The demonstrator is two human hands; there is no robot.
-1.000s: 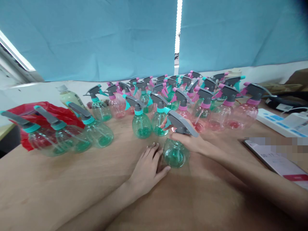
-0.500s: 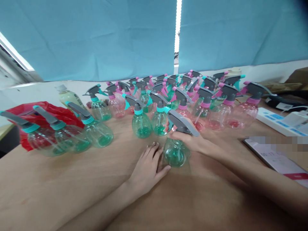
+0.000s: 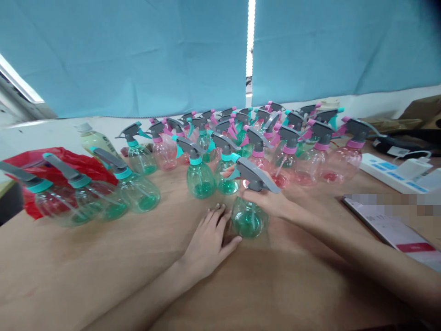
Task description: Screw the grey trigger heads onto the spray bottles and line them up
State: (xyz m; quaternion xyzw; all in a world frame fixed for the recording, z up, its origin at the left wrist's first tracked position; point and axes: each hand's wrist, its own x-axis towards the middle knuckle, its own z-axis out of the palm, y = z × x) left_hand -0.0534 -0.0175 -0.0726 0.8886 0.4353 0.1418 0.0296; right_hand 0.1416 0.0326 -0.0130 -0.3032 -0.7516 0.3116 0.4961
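In the middle of the table stands a green spray bottle (image 3: 250, 219) with a grey head and a turquoise nozzle and trigger. My right hand (image 3: 265, 200) wraps around its neck from the right, below the spray head. One finger reaches forward by the trigger. My left hand (image 3: 210, 234) lies flat on the table just left of the bottle's base, fingers spread, the thumb close to the base. Whether it touches the bottle I cannot tell. Right behind are two similar green spray bottles (image 3: 200, 180) side by side.
Several pink spray bottles (image 3: 339, 161) crowd the back, mixed with green ones. At left, three green spray bottles (image 3: 139, 193) stand before a red plastic bag (image 3: 62, 158) and a pale drink bottle (image 3: 94, 140). A power strip (image 3: 386, 172) and a phone (image 3: 386, 223) lie right.
The finger of my right hand at the trigger now stretches farther forward, and the trigger sits farther out. My left hand stays flat. The whole view has shifted slightly.
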